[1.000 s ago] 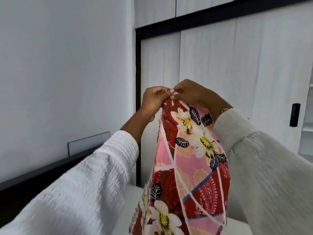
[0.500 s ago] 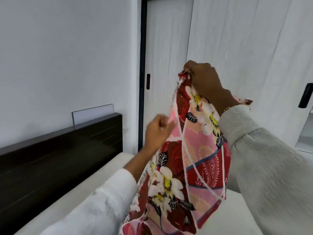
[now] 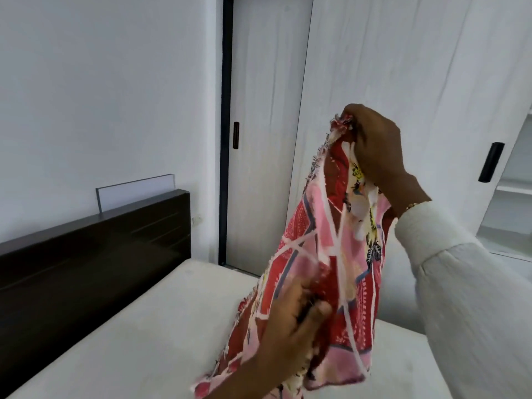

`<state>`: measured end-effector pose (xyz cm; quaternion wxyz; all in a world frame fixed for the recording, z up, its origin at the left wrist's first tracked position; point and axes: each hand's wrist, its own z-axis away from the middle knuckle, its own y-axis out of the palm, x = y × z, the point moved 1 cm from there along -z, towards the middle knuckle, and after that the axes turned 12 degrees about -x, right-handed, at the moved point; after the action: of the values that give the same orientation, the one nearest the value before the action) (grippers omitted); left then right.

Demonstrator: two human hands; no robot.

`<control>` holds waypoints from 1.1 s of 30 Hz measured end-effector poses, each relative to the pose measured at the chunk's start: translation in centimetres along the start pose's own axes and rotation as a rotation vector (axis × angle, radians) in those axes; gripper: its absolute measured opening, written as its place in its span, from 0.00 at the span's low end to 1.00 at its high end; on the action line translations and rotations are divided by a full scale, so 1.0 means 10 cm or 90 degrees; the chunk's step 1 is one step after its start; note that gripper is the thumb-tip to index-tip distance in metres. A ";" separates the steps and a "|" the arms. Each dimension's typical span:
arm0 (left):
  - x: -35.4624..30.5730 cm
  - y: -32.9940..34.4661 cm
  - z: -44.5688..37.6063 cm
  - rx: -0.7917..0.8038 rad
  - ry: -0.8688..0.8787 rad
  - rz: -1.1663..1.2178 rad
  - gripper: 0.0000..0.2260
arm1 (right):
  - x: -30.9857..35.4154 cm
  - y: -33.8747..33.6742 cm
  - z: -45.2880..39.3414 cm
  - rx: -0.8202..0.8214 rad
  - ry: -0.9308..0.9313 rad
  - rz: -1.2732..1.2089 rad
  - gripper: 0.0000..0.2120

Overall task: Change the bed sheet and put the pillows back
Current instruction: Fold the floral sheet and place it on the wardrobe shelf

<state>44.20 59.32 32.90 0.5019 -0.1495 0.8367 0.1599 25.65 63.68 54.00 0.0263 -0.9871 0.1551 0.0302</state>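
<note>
While a bare white mattress (image 3: pixel 138 335) is lying across the near and left part of the scene, a dark wooden headboard (image 3: pixel 95 254) is standing at its left end against a white wall (image 3: pixel 109 90), and a thin white panel (image 3: pixel 135 191) is showing just behind the top of the headboard. A small wall socket (image 3: pixel 196 221) is sitting just right of the headboard. Farther right, a pale sliding door (image 3: pixel 264 125) with a dark frame and a dark recessed handle (image 3: pixel 236 135) is closing the far corner, and a wardrobe door (image 3: pixel 417 67) with a black handle (image 3: pixel 490 162) is standing next to it; white shelves (image 3: pixel 512 203) are showing at the far right edge. No writing can be read anywhere. The person is holding a red and pink flowered bed sheet (image 3: pixel 325 254) in the air above the right part of the mattress. The right hand (image 3: pixel 377 151) is raised high, its fingers curled tightly and pinching the top corner of the cloth. The left hand (image 3: pixel 290 321) is lower and nearer, its fingers and thumb closing on the hanging edge of the cloth, though this hand is blurred. Both arms are wearing white sleeves (image 3: pixel 466 298).
</note>
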 end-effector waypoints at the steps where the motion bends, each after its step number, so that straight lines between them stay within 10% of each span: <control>1: -0.02 0.00 -0.01 0.061 -0.014 0.015 0.20 | -0.01 -0.03 0.00 -0.015 0.001 -0.006 0.20; 10: 0.37 -0.71 -0.87 -0.273 -0.142 0.061 0.08 | -0.09 -0.28 -0.03 -0.064 -0.067 -0.026 0.19; 18: 0.44 -0.23 -1.32 -0.002 -0.236 -0.007 0.10 | 0.04 -0.23 -0.15 -0.058 -0.133 -0.024 0.17; 21: 0.51 -0.16 -1.29 -0.024 -0.140 -0.085 0.08 | -0.06 -0.25 -0.16 -0.042 -0.137 0.010 0.16; 26: 0.69 -0.22 -1.01 -0.417 0.156 -0.285 0.08 | -0.46 -0.32 -0.06 -0.014 -0.111 0.122 0.16; 33: 0.83 -0.28 -0.68 -0.429 0.326 -0.399 0.19 | -0.64 -0.19 0.19 0.013 -0.058 0.172 0.12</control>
<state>36.19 53.20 28.19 0.2293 -0.5800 0.7498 0.2210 20.05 67.54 52.66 0.0393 -0.9545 0.2855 0.0765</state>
